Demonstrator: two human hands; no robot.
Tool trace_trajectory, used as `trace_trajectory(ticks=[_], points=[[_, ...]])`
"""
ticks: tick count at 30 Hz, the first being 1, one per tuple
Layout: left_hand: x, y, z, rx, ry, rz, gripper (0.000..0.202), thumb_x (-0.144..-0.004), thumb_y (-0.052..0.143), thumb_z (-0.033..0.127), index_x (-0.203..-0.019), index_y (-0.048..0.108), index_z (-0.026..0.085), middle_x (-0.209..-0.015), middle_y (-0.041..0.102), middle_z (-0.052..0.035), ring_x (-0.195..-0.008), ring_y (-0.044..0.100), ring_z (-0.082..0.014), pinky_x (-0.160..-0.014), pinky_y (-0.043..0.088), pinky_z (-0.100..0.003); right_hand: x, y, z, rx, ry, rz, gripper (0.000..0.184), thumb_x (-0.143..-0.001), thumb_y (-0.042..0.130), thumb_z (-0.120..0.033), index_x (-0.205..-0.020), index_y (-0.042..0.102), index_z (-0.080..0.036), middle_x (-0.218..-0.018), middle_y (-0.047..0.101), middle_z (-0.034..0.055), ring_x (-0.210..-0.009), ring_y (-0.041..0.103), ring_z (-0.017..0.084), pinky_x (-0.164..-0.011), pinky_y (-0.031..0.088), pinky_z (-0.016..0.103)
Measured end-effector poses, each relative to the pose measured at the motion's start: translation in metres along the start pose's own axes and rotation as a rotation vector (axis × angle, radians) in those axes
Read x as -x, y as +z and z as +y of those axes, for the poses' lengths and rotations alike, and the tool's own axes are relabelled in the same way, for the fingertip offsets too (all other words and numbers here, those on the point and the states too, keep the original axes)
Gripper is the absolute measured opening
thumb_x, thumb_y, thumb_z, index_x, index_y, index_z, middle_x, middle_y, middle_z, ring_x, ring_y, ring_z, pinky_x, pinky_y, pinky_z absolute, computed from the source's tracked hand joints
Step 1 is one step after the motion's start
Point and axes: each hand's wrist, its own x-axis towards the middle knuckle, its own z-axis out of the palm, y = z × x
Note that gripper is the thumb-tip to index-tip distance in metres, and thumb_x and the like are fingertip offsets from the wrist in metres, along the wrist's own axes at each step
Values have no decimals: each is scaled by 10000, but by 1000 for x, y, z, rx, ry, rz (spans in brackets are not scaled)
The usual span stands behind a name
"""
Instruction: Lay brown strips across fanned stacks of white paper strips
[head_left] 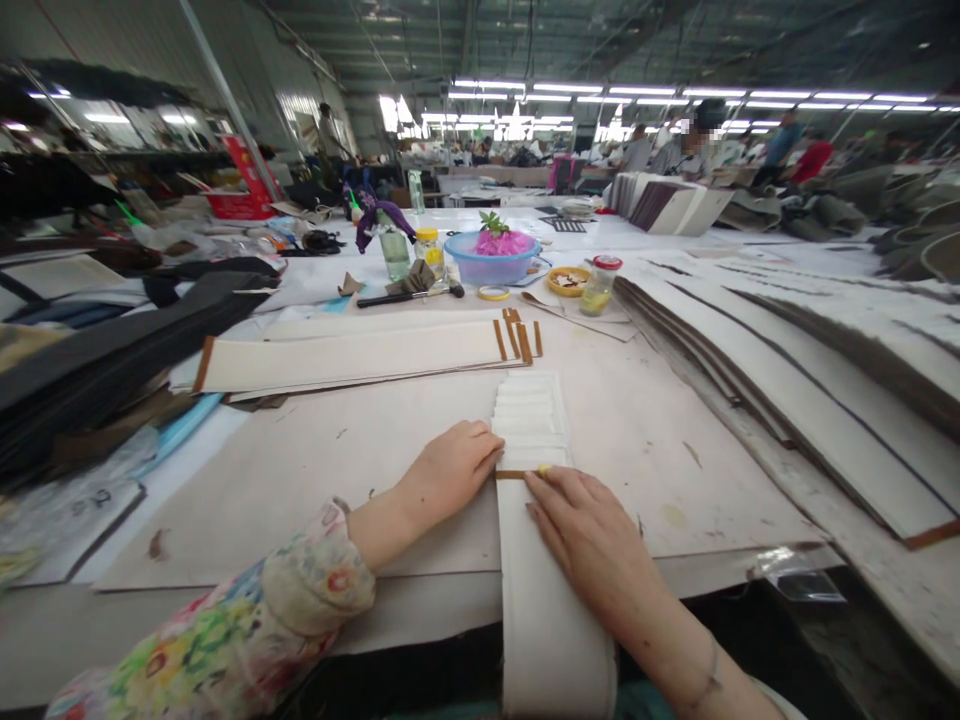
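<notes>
A long white fabric strip runs from the table's front edge toward the middle, with a brown band across it. Just beyond the band lies a stack of white pieces with stepped edges. My left hand is closed, its fingertips pinched at the left edge of the strip beside the band. From the right, my right hand presses over the strip, thumb and fingers bent onto it near the band. Something small and yellow shows at its fingertips; I cannot make out what it is.
Brown-ended white strips are stacked behind my left hand. Farther back stand a blue basin, a red-lidded jar and a black-handled brush. Long layered panels cover the right; dark material lies left. A person is in the background.
</notes>
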Motion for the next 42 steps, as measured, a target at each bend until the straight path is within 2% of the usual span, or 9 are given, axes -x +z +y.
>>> trace_trajectory(ticks=[5, 12, 16, 19, 23, 26, 30, 38, 42], points=[[-2, -4, 3, -24, -7, -6, 170, -863, 404, 211, -820, 559, 155, -842, 560, -36, -831, 497, -159, -758, 409, -281, 0, 0, 0, -23, -2, 26, 277, -883, 379, -243, -1090, 546, -166, -1018, 582, 111, -957, 534, 224, -833, 443, 398], [-20, -11, 9, 308, -201, -106, 125, -791, 421, 206, -727, 518, 161, -667, 530, 23, -621, 475, -114, -569, 375, -224, 1, 1, 1, -53, -16, 31, 282, -865, 410, -207, -1096, 551, -127, -1032, 589, 116, -962, 530, 238, -856, 434, 411], [-30, -15, 14, 541, -298, -173, 248, -838, 340, 308, -845, 536, 156, -724, 537, 16, -678, 488, -119, -616, 399, -227, 4, 3, 2, -59, -18, 88, 275, -871, 394, -194, -1071, 566, -117, -1040, 603, 115, -962, 539, 234, -858, 437, 410], [-41, -18, 18, 560, -295, -239, 307, -844, 341, 361, -948, 543, 154, -812, 567, -1, -745, 498, -127, -671, 402, -236, 5, 5, 2, -66, -11, 112, 279, -883, 361, -195, -1050, 576, -134, -1037, 611, 113, -966, 545, 223, -848, 446, 404], [-55, -18, 23, 573, -236, -454, 330, -783, 432, 234, -1095, 474, 135, -727, 588, 13, -624, 499, -108, -602, 403, -221, 4, 3, 1, -79, -2, 91, 273, -872, 390, -184, -1075, 566, -137, -1047, 607, 104, -971, 543, 217, -868, 438, 399], [-64, -13, 24, 623, -168, -527, 422, -734, 437, 135, -1155, 430, 119, -825, 624, -16, -691, 547, -110, -654, 431, -221, 3, 1, 1, -74, -9, 92, 263, -861, 411, -177, -1068, 570, -143, -1047, 608, 96, -976, 540, 213, -874, 436, 393], [-69, -2, 23, 531, -90, -488, 477, -667, 480, 93, -1142, 469, 132, -1035, 603, -61, -875, 566, -142, -785, 437, -251, 1, 0, 0, -91, 9, 80, 247, -854, 420, -166, -1041, 583, -161, -1030, 614, 79, -968, 541, 206, -875, 432, 386], [-67, 1, 30, 232, 18, -347, 278, -670, 473, 98, -909, 600, 157, -875, 632, -25, -782, 564, -153, -705, 449, -246, 3, -3, -1, -128, 44, 83, 214, -855, 415, -154, -971, 593, -176, -944, 625, 57, -910, 552, 187, -868, 418, 377], [-60, 2, 34, 160, 89, -278, 227, -716, 459, 96, -885, 595, 163, -903, 609, -33, -850, 545, -160, -774, 436, -269, 4, -2, 0, -106, 49, 96, 170, -849, 430, -157, -874, 596, -189, -899, 629, 50, -894, 561, 176, -865, 417, 362]])
